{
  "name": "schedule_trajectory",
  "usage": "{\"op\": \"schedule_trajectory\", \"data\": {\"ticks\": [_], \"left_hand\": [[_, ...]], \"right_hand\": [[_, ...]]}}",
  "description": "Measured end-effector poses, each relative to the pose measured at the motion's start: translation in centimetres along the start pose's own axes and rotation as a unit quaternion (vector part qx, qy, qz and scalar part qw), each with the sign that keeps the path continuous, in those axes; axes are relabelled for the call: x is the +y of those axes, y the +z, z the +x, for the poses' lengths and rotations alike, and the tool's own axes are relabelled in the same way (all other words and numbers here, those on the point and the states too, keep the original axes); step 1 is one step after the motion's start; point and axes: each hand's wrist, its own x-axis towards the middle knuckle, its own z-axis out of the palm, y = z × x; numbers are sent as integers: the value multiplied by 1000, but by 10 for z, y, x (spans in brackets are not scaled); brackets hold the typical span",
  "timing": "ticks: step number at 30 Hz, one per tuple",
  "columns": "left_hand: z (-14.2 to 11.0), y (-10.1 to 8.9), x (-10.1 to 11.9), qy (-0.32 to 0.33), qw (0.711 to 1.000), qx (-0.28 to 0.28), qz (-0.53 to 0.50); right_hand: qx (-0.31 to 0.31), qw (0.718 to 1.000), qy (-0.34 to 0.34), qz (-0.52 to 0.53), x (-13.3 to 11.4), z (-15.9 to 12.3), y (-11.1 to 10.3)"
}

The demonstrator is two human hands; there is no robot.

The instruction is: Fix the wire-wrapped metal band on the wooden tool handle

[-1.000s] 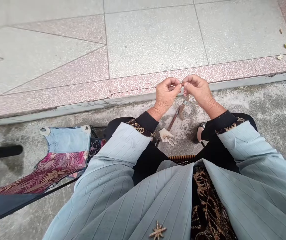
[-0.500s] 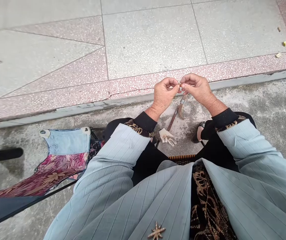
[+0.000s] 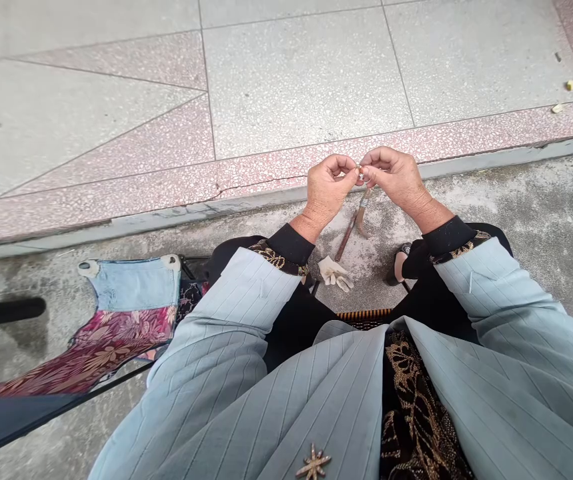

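Observation:
My left hand point(image 3: 330, 188) and my right hand point(image 3: 393, 179) meet fingertip to fingertip above the edge of the raised step. Each is closed in a pinch. Between the fingertips shows a tiny pale, yellowish thing point(image 3: 359, 171), mostly covered by the fingers and too small to name. Below the hands a sickle point(image 3: 349, 235) with a dark wooden handle and a curved, rusty-brown blade lies on the concrete. Close to its handle end rests a crumpled off-white work glove point(image 3: 335, 274).
A fabric folding chair point(image 3: 136, 287) stands at my left, with a dark bar point(image 3: 3, 312) beside it. Ahead runs the raised terrazzo step point(image 3: 306, 87) with its hard edge. Several small yellowish petals or leaves point(image 3: 571, 85) lie at the far right. A woven seat edge point(image 3: 363, 315) shows beneath me.
Both hands keep nearly the same place and pinch, with only a slight shift of the fingertips. The view has moved very slightly.

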Motion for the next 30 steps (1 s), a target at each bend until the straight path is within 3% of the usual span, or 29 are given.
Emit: {"op": "schedule_trajectory", "data": {"ticks": [13,23,30], "left_hand": [[-4,1,7,-9,1000,-17,-16],[-6,4,7,-34,998,12,-56],[-4,-3,12,-26,998,-25,-45]], "right_hand": [[-57,998,16,5,-7,6,-12],[5,981,-114,-159,-10,3,-6],[-46,993,-62,-87,-12,2,-13]]}}
